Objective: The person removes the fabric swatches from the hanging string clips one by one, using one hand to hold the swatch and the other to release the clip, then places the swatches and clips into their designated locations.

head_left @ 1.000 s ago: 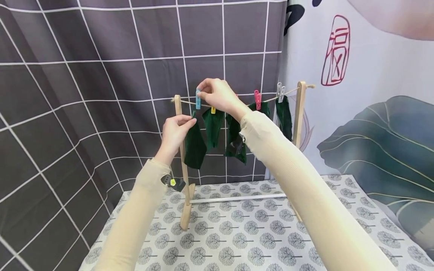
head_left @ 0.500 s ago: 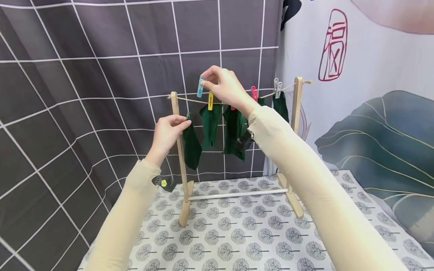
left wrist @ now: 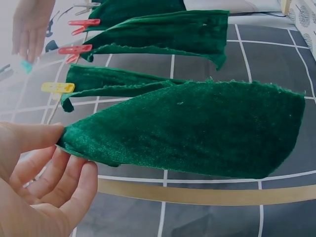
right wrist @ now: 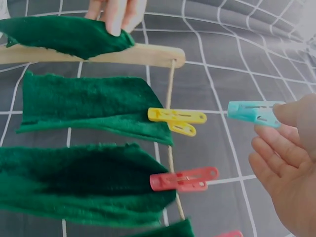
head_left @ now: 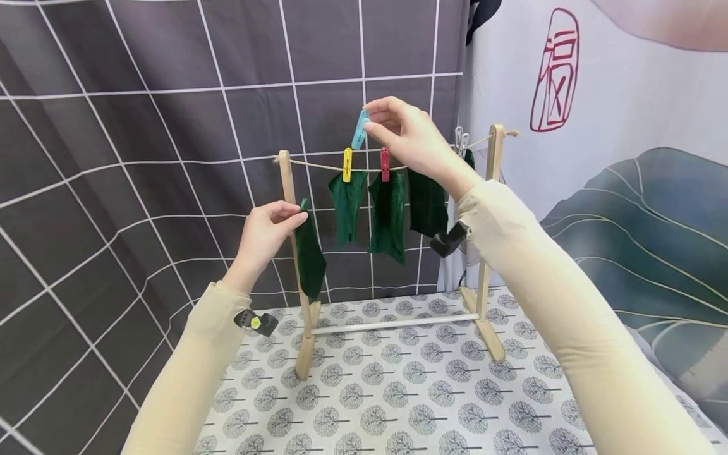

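Observation:
My left hand [head_left: 266,234] pinches the top corner of a green velvety cloth [left wrist: 197,133], which hangs down by the rack's left post. That cloth is off the line. Between thumb and fingers of my right hand [head_left: 412,136] is a light blue clothespin [right wrist: 254,112], held above the line and apart from any cloth. A yellow clothespin [head_left: 347,165] fixes one green cloth [head_left: 347,208] to the rope, and a red clothespin [head_left: 385,165] fixes another green cloth [head_left: 388,215]. Farther right hangs one more green cloth [head_left: 428,205], its top partly behind my right hand.
The rope [head_left: 318,165] runs between a left wooden post [head_left: 287,183] and a right wooden post [head_left: 495,151]. White clothespins [head_left: 462,140] sit near the right end. A white rod [head_left: 398,323] joins the feet on a tree-print tablecloth [head_left: 375,385]. A dark grid curtain [head_left: 170,126] hangs behind.
My right hand has lifted the blue clothespin up off the line and moved right. My left hand has drawn the loose green cloth left and slightly down, away from the rope.

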`<state>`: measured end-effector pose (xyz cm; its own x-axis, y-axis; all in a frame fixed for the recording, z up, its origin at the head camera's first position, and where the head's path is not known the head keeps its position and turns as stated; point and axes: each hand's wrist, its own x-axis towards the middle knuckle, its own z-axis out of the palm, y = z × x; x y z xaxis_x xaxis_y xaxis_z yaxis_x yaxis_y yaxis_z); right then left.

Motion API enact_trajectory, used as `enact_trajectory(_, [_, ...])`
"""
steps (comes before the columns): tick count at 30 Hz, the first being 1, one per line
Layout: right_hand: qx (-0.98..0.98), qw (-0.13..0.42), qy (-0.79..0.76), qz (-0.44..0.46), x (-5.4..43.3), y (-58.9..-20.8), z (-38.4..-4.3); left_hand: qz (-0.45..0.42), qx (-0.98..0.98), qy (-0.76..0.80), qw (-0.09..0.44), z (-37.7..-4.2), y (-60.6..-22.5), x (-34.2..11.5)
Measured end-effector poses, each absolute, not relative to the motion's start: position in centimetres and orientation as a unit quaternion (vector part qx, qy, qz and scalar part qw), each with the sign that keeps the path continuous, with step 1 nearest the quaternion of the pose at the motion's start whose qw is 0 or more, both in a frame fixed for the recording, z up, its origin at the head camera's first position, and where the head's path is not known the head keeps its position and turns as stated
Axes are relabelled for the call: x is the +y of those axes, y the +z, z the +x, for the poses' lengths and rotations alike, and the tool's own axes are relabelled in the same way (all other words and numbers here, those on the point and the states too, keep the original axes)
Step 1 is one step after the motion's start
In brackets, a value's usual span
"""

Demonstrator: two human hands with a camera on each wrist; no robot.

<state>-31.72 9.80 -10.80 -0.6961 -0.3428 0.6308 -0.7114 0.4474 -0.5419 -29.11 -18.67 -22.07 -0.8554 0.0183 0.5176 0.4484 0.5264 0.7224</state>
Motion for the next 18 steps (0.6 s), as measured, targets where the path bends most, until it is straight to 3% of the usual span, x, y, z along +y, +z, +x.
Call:
enact_trajectory(12, [-0.819, 0.231, 0.434, 0.295, 15.8, -12.4, -28.7, -0.138, -0.838, -0.477, 0.228, -27.2, -23.5, -21.3])
enact_trajectory(18, [-0.827, 0.243, 0.427, 0.273, 19.1, -14.1, -27.9, -0.139, -0.843, -0.455, 0.253, -26.3, -24.6, -23.2])
